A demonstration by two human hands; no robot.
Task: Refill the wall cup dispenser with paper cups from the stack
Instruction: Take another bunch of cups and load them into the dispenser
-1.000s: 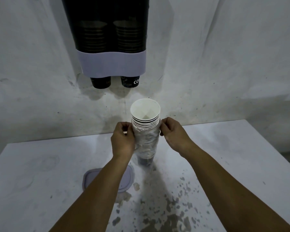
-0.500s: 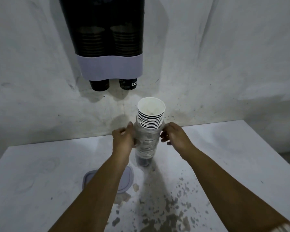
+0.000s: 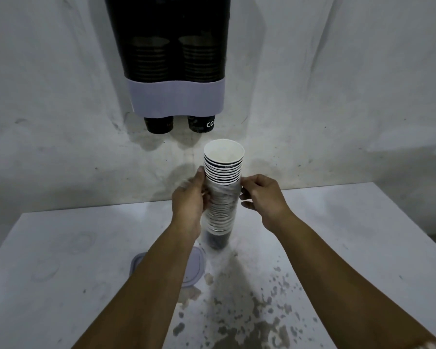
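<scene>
A tall stack of paper cups (image 3: pixel 223 172) stands upright on the table, its lower part in a clear plastic sleeve (image 3: pixel 220 212) that is pushed down below the top rims. My left hand (image 3: pixel 190 199) grips the sleeve on the left side. My right hand (image 3: pixel 261 195) pinches the sleeve's edge on the right. Above, on the wall, hangs the dark two-tube cup dispenser (image 3: pixel 171 59) with a pale band. A black cup bottom (image 3: pixel 159 124) pokes out under the left tube and another black cup bottom (image 3: pixel 202 124) under the right.
The white table (image 3: pixel 61 273) is stained, with dark splotches at the front right. A pale plastic lid (image 3: pixel 194 270) lies flat beside my left forearm. The rough white wall (image 3: pixel 337 96) rises right behind the table.
The plastic sleeve has slid further down the stack, baring more cup rims at the top. Both hands moved down along the sides with it.
</scene>
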